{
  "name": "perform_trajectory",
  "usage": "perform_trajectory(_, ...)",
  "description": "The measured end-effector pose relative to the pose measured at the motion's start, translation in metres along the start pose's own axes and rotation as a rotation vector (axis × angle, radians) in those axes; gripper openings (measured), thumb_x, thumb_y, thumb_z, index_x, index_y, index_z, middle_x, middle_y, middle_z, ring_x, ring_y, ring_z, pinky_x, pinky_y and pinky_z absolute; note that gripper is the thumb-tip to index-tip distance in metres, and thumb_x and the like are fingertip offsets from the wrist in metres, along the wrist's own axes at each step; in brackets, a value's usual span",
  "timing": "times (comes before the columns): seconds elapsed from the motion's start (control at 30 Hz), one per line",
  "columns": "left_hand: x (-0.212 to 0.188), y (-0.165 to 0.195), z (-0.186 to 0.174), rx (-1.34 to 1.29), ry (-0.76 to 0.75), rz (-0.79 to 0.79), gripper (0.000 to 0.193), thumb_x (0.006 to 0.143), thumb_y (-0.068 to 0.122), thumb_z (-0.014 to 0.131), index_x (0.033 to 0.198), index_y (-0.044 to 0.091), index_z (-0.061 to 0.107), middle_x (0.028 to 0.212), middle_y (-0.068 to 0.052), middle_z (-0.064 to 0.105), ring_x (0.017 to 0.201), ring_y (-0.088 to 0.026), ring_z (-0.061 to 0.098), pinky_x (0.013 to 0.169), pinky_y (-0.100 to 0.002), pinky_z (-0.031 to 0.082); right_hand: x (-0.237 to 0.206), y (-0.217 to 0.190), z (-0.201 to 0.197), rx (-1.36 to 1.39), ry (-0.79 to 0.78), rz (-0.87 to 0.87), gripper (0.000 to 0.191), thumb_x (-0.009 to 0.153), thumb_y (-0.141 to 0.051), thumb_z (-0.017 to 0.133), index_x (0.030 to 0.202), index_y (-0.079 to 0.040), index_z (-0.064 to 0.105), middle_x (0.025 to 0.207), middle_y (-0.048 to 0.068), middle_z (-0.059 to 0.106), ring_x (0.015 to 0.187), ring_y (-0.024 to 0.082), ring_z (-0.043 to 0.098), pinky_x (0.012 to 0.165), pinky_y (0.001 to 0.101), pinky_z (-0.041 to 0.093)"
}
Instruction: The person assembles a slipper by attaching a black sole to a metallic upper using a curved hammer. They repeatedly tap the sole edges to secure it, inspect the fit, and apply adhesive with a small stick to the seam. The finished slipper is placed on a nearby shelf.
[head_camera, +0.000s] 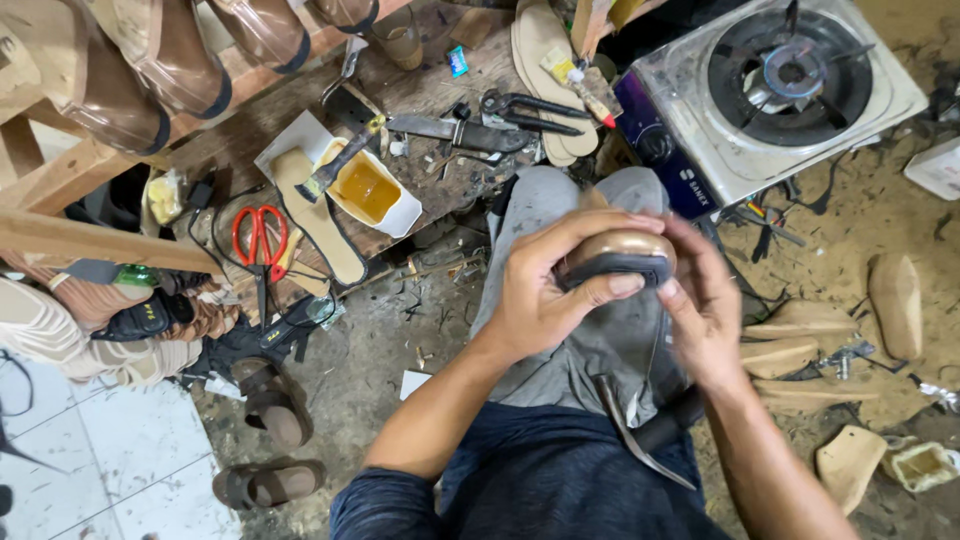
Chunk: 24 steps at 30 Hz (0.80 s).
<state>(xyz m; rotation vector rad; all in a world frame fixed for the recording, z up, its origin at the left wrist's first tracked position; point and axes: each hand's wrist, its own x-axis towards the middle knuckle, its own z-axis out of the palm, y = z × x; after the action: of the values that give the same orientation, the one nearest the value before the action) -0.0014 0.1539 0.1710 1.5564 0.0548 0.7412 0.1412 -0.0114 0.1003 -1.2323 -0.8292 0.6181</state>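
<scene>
Head view: left hand (540, 290) grips a brown shoe (618, 256) while the right hand (700, 310), at 3 o'clock, pinches its sole edge. Pressing the sole on seems underway; firm, even pressure comes next

Dark blue long sleeves pushed up the forearms, grey trousers, bare hands

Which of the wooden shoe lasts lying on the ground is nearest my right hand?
The flat last just beside your right hand; the rounded one lies farther right.
</scene>
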Motion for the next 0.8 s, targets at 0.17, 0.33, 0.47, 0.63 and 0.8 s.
perform_trajectory(0.17, 0.002, -0.003, 0.001, 0.298, 0.098, 0.179, 0.041, 0.093, 0.021, 0.082, 0.129, 0.006, 0.068, 0.127, -0.007, 0.072, 0.126, -0.024, 0.068, 0.119, -0.039, 0.046, 0.019, -0.030, 0.023, -0.056, -0.098, -0.208, 0.067, 0.098, -0.016, 0.077, 0.156, -0.005, 0.046, 0.163, 0.020, 0.046, 0.151, 0.030, 0.045, 0.133, 0.0462, 0.035)
perform_trajectory(0.33, -0.007, -0.007, 0.001, 0.329, 0.047, 0.174, 0.048, 0.089, 0.028, 0.082, 0.130, 0.008, 0.067, 0.128, -0.008, 0.070, 0.127, -0.025, 0.065, 0.122, -0.043, 0.041, 0.022, -0.015, 0.032, 0.086, -0.113, -0.179, 0.053, 0.101, -0.025, 0.074, 0.151, -0.017, 0.058, 0.152, 0.023, 0.056, 0.143, 0.032, 0.055, 0.119, 0.0431, 0.048)
perform_trajectory(0.47, -0.017, -0.006, 0.006, 0.341, 0.066, 0.137, 0.043, 0.096, 0.029, 0.075, 0.133, 0.009, 0.068, 0.130, -0.006, 0.071, 0.129, -0.021, 0.066, 0.122, -0.042, 0.039, 0.015, -0.002, 0.028, 0.160, -0.106, -0.210, 0.048, 0.104, -0.023, 0.074, 0.151, -0.022, 0.060, 0.150, 0.025, 0.055, 0.143, 0.034, 0.055, 0.119, 0.0445, 0.049)
perform_trajectory(0.63, -0.024, -0.005, 0.018, 0.290, 0.146, 0.112, 0.029, 0.104, 0.027, 0.070, 0.127, 0.009, 0.070, 0.125, -0.003, 0.074, 0.127, -0.017, 0.069, 0.120, -0.039, 0.039, 0.010, -0.009, 0.029, 0.081, -0.132, -0.217, 0.049, 0.105, -0.023, 0.071, 0.152, -0.024, 0.059, 0.150, 0.024, 0.055, 0.142, 0.034, 0.055, 0.118, 0.0438, 0.049)
perform_trajectory(0.8, -0.035, -0.007, 0.022, 0.300, 0.114, 0.066, 0.036, 0.105, 0.032, 0.067, 0.134, 0.012, 0.064, 0.136, -0.003, 0.065, 0.138, -0.017, 0.058, 0.125, -0.040, 0.032, 0.009, -0.027, 0.027, 0.018, -0.173, -0.250, 0.050, 0.106, -0.026, 0.071, 0.152, -0.021, 0.053, 0.157, 0.020, 0.049, 0.147, 0.034, 0.053, 0.120, 0.0468, 0.045)
